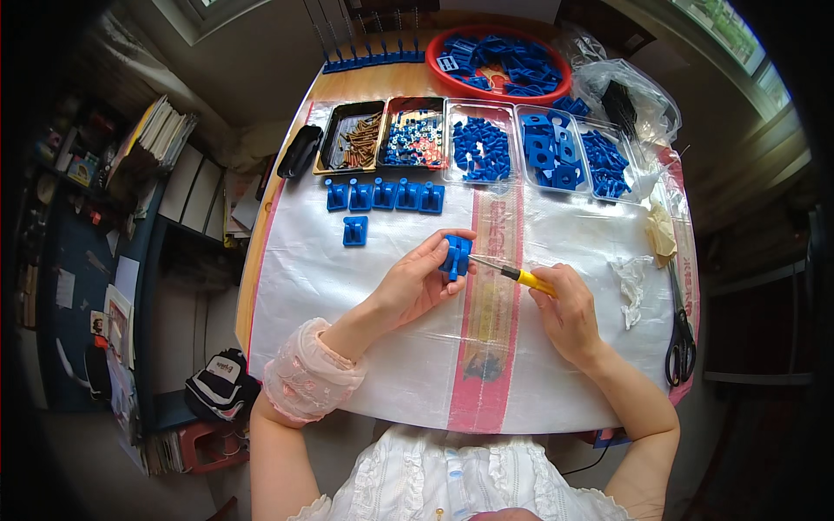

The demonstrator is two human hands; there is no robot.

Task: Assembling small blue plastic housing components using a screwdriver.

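My left hand (pixel 420 280) is closed round a blue plastic part (pixel 456 257), held above the middle of the table. From the right, my right hand (pixel 569 313) grips a screwdriver (pixel 532 280) by its yellow and black handle. The thin shaft points left and its tip meets the blue part's right side; whether it sits in a screw cannot be made out. Beyond my left hand a single blue assembled part (pixel 354 231) lies on the cover. Behind that stands a row of several similar blue parts (pixel 384 194).
Along the back are trays with brass-coloured screws (pixel 359 141), small nuts (pixel 417 132), blue pegs (pixel 480 149), blue plates (pixel 552 152) and small blue pieces (pixel 605 163). Behind them sits a red basin (pixel 560 84). Scissors (pixel 680 340) and crumpled tissue (pixel 632 291) lie right; a black case (pixel 300 152) lies left.
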